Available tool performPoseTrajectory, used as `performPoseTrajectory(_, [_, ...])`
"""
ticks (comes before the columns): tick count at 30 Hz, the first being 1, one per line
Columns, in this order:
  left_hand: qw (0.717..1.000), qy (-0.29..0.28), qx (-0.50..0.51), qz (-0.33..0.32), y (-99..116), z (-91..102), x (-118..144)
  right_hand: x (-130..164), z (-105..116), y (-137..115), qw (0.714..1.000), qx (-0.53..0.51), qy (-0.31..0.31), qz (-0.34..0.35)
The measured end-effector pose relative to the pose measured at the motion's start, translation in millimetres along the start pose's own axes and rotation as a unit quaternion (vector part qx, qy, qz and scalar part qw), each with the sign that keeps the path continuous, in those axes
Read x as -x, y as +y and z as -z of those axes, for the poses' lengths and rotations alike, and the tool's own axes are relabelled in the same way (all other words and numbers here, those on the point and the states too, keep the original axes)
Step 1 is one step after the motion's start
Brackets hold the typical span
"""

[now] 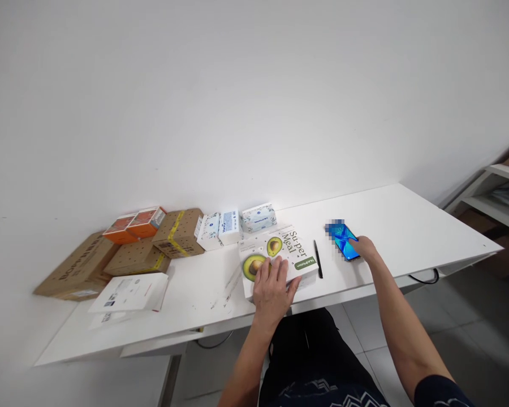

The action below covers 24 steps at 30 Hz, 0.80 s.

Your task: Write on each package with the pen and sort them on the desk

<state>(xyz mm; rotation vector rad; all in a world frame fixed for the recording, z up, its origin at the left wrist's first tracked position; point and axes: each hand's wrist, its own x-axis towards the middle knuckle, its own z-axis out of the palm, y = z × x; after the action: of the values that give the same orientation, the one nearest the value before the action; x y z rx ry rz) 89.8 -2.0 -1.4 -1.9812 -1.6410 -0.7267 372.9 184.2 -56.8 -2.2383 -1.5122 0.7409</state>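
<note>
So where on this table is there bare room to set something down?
Bare tabletop runs right of the phone under the right hand. A smaller patch lies between the papers and the avocado box under the left hand. The back left is crowded with cardboard boxes.

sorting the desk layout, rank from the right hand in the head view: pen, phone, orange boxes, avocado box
1. phone, under the right hand
2. pen, just to its left
3. avocado box, under the left hand
4. orange boxes, far left by the wall

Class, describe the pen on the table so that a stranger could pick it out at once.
Start at the white table and find the avocado-printed box under the left hand. Just right of it, before the blue phone at the right hand, lies the pen: thin, black, the only stick-like thing.
</note>
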Motion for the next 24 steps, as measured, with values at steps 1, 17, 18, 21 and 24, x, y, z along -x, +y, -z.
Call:
performPoseTrajectory(1, [1.0, -0.001, 0.0, 0.001, 0.1, 0.1, 0.2, -0.3, 2.7, 0.2, 1.0, -0.022, -0.02, -0.009])
performPoseTrajectory(17, [1.0, -0.008, -0.006, 0.005, 0.9, 0.3, -0.5, 133.0, 13.3, -27.1, 0.76, -0.621, -0.191, 0.021])
performPoseTrajectory(18, [1.0, -0.008, -0.006, 0.005, 0.6, -0.5, -1.1, 147.9, 16.2, -33.7, 0.741, -0.634, -0.218, 0.021])
performPoseTrajectory(21, [1.0, -0.015, -0.001, 0.006, -0.8, -3.4, -3.2, 191.4, 16.0, -54.0, 0.702, -0.654, -0.284, 0.009])
performPoseTrajectory(24, [1.0, -0.025, 0.011, 0.013, -3.6, -6.3, -3.2, 223.5, -0.2, -70.8, 0.687, -0.641, -0.342, -0.023])
